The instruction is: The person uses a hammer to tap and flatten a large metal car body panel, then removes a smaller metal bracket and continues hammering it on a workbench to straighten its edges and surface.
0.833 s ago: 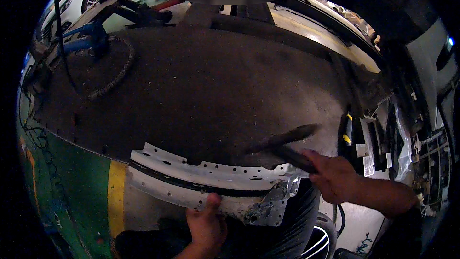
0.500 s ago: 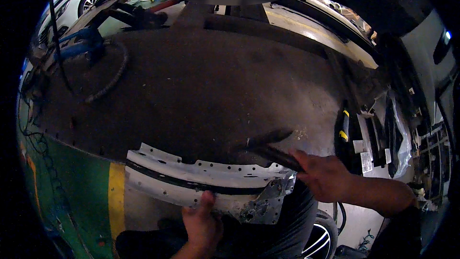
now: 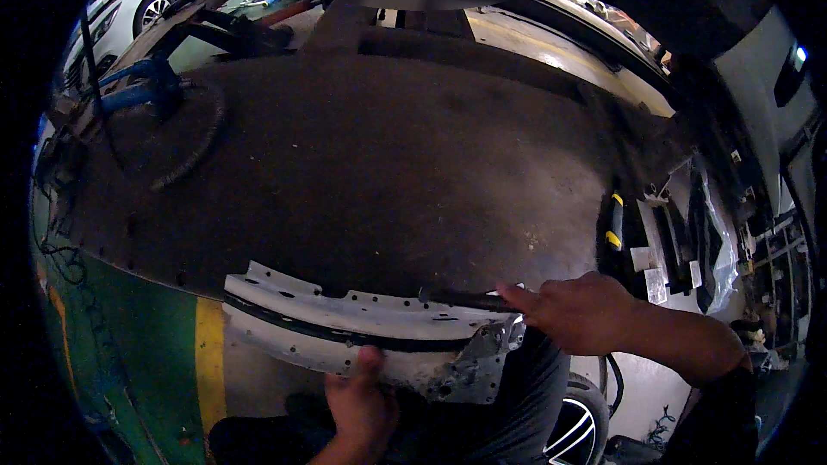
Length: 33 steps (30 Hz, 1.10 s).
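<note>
A long silver sheet-metal car panel (image 3: 405, 319) lies across my lap, with a dark groove along it, holes by its edges and a crumpled right end. My left hand (image 3: 360, 400) grips its near edge, thumb on top and fingers hidden beneath. A dark hammer (image 3: 469, 299) is in my right hand (image 3: 586, 314), closed round the handle with the forefinger stretched along it. The hammer head is low over the panel's far edge, right of its middle; whether it touches the metal I cannot tell.
Beyond the panel's far edge spreads a dark bench top (image 3: 379, 164). A blue tool (image 3: 142, 90) with a hose stands at its far left. Long parts and plastic wrap (image 3: 724, 250) lie at right. A car wheel (image 3: 577, 422) is near my right leg.
The hammer has come down from above the panel to its far edge, my right hand lowering with it. My left hand keeps its hold on the panel.
</note>
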Each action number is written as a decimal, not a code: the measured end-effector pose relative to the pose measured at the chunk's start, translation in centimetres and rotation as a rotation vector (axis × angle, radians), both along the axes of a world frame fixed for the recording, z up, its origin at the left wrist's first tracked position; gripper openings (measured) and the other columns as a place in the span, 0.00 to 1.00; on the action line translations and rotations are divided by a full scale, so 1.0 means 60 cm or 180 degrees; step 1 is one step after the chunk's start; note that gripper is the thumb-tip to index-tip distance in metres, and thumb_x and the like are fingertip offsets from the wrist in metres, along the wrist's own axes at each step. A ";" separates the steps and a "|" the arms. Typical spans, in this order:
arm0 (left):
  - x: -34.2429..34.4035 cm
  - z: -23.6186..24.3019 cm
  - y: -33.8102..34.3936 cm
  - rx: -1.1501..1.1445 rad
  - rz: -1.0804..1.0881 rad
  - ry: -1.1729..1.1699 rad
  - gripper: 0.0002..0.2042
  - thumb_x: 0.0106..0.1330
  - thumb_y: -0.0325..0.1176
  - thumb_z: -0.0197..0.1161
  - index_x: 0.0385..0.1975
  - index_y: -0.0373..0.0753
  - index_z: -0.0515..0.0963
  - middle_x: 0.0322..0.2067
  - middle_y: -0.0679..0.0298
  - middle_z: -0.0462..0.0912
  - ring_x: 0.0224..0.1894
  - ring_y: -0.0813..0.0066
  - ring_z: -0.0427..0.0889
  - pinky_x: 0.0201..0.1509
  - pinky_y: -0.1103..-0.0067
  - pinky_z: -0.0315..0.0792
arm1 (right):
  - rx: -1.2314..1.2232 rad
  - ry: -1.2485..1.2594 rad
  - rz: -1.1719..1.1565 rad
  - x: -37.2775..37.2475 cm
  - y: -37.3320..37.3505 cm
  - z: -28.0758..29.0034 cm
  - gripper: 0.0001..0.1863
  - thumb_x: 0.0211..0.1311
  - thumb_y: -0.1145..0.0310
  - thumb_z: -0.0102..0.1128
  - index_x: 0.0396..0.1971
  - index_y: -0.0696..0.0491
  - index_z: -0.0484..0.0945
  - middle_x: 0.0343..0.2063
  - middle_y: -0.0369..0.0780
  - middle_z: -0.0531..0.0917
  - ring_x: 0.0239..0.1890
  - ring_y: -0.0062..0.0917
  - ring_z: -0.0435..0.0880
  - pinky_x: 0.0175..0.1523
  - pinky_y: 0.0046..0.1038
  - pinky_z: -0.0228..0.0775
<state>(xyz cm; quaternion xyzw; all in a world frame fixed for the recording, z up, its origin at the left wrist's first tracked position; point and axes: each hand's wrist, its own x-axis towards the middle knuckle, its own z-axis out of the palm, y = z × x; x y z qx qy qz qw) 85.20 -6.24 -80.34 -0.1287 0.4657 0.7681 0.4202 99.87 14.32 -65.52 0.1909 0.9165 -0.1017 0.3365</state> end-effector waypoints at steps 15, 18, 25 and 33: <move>0.011 -0.021 0.010 0.0305 0.0098 0.0274 0.10 0.62 0.30 0.64 0.39 0.34 0.73 0.37 0.60 0.80 0.39 0.62 0.81 0.47 0.63 0.78 | 0.0284 0.2610 -0.0069 0.142 -0.012 -0.065 0.31 0.62 0.71 0.58 0.64 0.56 0.58 0.25 0.46 0.81 0.25 0.41 0.83 0.28 0.34 0.76; 0.008 -0.001 0.014 0.0291 0.0109 0.0289 0.10 0.62 0.30 0.65 0.39 0.35 0.74 0.38 0.60 0.80 0.40 0.63 0.81 0.47 0.62 0.78 | 0.0150 0.1154 -0.0215 0.124 -0.018 -0.048 0.29 0.60 0.73 0.59 0.61 0.60 0.61 0.25 0.47 0.81 0.25 0.40 0.83 0.27 0.35 0.76; 0.007 -0.008 0.007 0.0378 0.0070 0.0052 0.29 0.56 0.33 0.73 0.55 0.33 0.68 0.47 0.58 0.78 0.50 0.62 0.79 0.55 0.64 0.75 | 0.0193 0.2320 -0.0261 0.148 -0.021 -0.047 0.28 0.63 0.72 0.55 0.62 0.56 0.62 0.33 0.48 0.82 0.24 0.36 0.84 0.24 0.31 0.75; 0.002 -0.022 -0.004 0.0423 -0.0003 -0.0025 0.32 0.57 0.33 0.73 0.60 0.35 0.64 0.50 0.59 0.76 0.52 0.63 0.78 0.57 0.63 0.74 | 0.0599 0.2711 0.0220 0.180 -0.007 -0.083 0.22 0.60 0.77 0.55 0.56 0.61 0.69 0.31 0.49 0.81 0.24 0.35 0.83 0.23 0.30 0.76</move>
